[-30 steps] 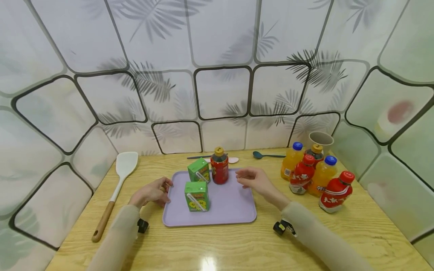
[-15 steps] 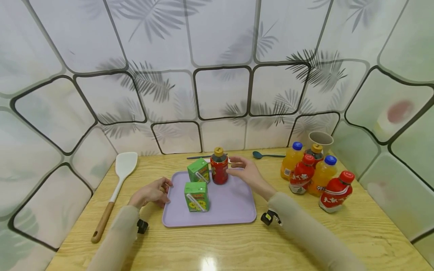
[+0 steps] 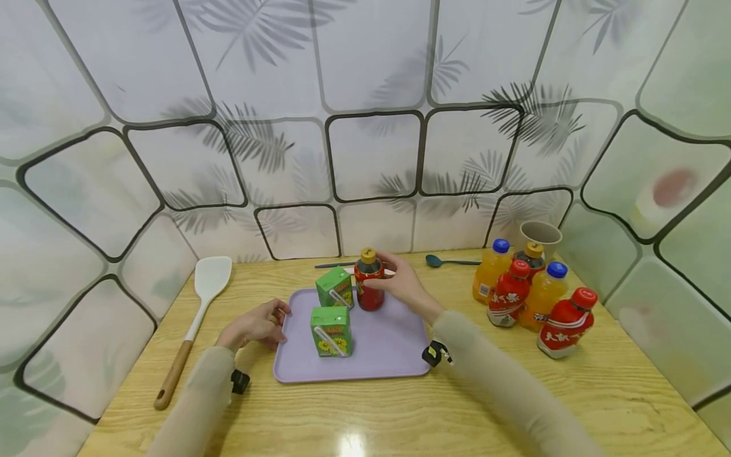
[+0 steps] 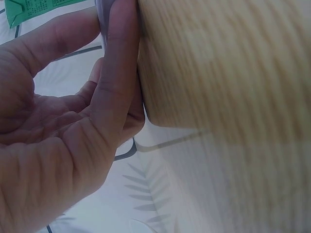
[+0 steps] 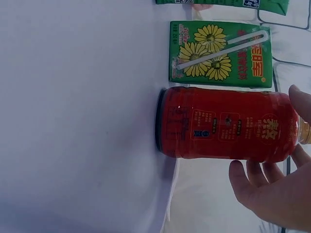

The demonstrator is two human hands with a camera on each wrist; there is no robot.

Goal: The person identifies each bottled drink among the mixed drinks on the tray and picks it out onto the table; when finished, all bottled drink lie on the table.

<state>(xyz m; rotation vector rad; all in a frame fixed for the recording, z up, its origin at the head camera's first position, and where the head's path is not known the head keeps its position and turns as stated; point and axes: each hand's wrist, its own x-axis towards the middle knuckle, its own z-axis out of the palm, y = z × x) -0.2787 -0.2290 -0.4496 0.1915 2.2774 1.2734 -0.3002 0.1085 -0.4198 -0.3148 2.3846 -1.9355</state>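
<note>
My left hand (image 3: 257, 325) pinches the left rim of a lavender tray (image 3: 388, 358); in the left wrist view the tray's edge (image 4: 104, 14) sits between thumb and fingers. Toward the tray's back, a red drink bottle (image 3: 370, 295) with a gold cap stands upright. My right hand (image 3: 404, 284) is around its upper part, thumb across the front and fingers at the far side; the right wrist view shows the fingertips against the label. Two green drink cartons with white straws stand on the tray: a front carton (image 3: 331, 332) and a back carton (image 3: 334, 289) beside the bottle.
At right stand red bottles (image 3: 565, 325), orange juice bottles (image 3: 495, 270) and a beige cup (image 3: 540, 235). A white spatula (image 3: 197, 311) with a wooden handle lies at left. Behind the tray lie a dark spoon (image 3: 451, 261) and a thin dark utensil (image 3: 334, 264). Patterned walls border the table.
My right hand has moved left from the tray's right side and come around the red bottle. My left hand, the tray and the cartons have stayed in place.
</note>
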